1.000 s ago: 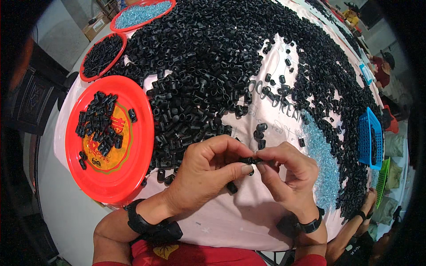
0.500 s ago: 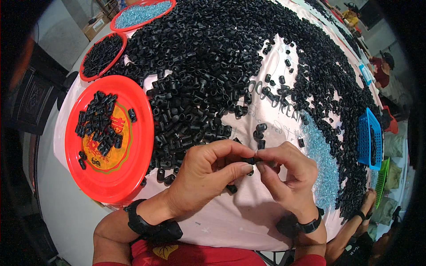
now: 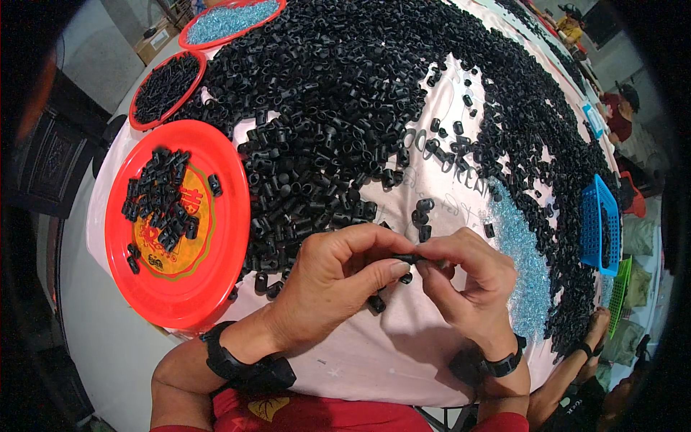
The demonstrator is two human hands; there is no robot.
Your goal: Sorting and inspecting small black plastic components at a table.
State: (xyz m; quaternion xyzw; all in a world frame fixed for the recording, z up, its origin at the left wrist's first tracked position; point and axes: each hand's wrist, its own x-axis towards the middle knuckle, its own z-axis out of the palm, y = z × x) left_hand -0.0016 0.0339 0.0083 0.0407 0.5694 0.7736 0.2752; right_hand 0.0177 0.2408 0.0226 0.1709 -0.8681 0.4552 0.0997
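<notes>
Black tube piece [image 3: 409, 258] between 2 hands

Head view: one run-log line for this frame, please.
left hand: pinching small black piece | right hand: pinching same piece | beside: red plate of black pieces, big black pile on table

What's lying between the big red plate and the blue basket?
In the head view, between the big red plate and the blue basket: black tube pieces, bare pale cloth, and a strip of pale blue beads.
</notes>
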